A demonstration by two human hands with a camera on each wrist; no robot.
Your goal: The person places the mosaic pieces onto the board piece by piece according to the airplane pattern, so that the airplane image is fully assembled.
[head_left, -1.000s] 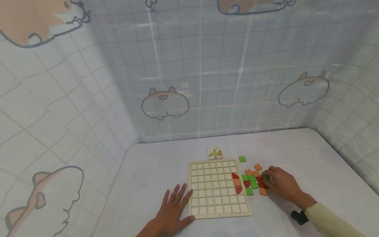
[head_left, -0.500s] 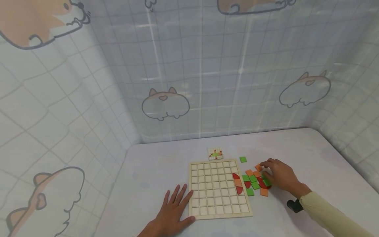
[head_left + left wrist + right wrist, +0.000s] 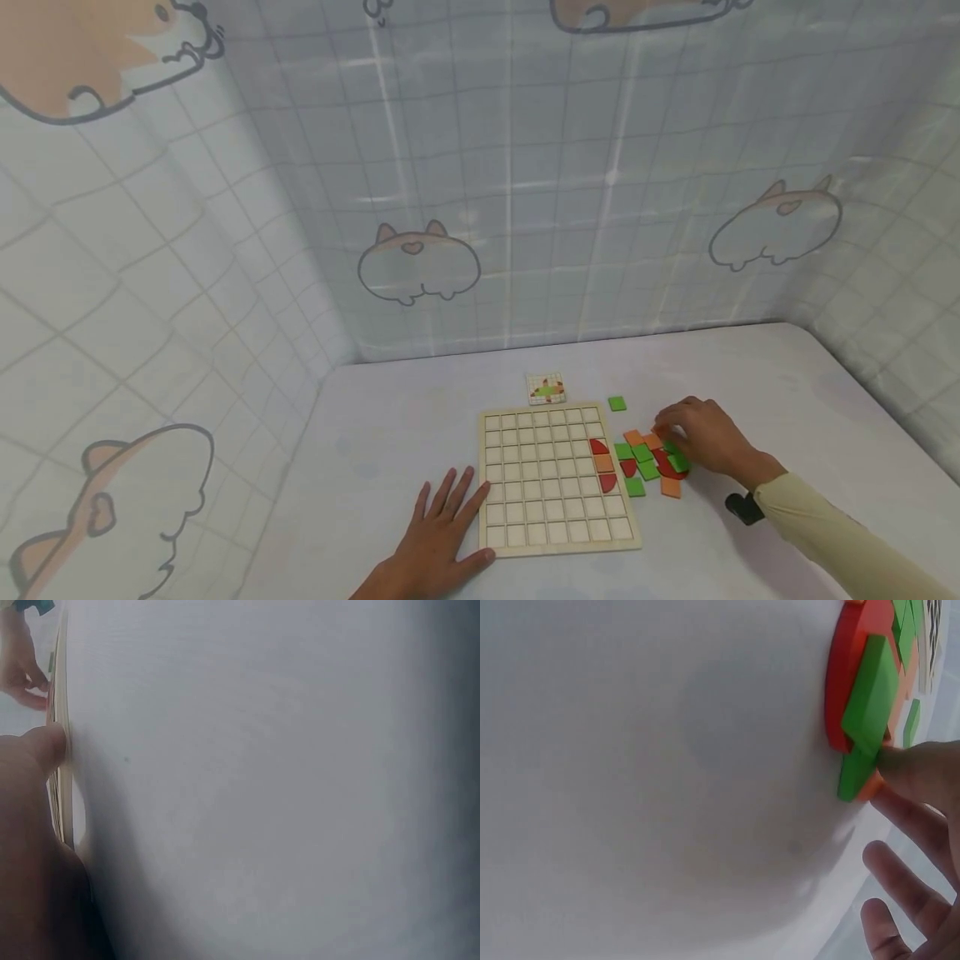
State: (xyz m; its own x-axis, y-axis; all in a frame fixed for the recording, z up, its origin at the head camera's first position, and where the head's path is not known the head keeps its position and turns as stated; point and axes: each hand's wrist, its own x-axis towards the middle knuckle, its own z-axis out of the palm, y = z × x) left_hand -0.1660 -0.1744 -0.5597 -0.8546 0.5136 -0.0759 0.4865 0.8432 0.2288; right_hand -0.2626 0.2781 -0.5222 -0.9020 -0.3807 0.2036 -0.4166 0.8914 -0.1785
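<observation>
My left hand lies flat with spread fingers, forefinger and thumb at the left edge of a wooden grid board. In the board's right column sit two red rounded pieces and an orange square. My right hand is at the far side of a loose pile of tiles right of the board. In the right wrist view its thumb and forefinger pinch an orange tile, mostly hidden by the fingers; the other fingers are spread. Beside them a green tile leans on red pieces.
A small pattern card lies behind the board. A single green tile lies apart, behind the pile. An orange tile lies at the pile's near side. Patterned curtains surround the white table.
My right hand has let go of a green tile, which now lies on the red pieces, and moved back to pinch an orange tile. The left hand has stayed put.
</observation>
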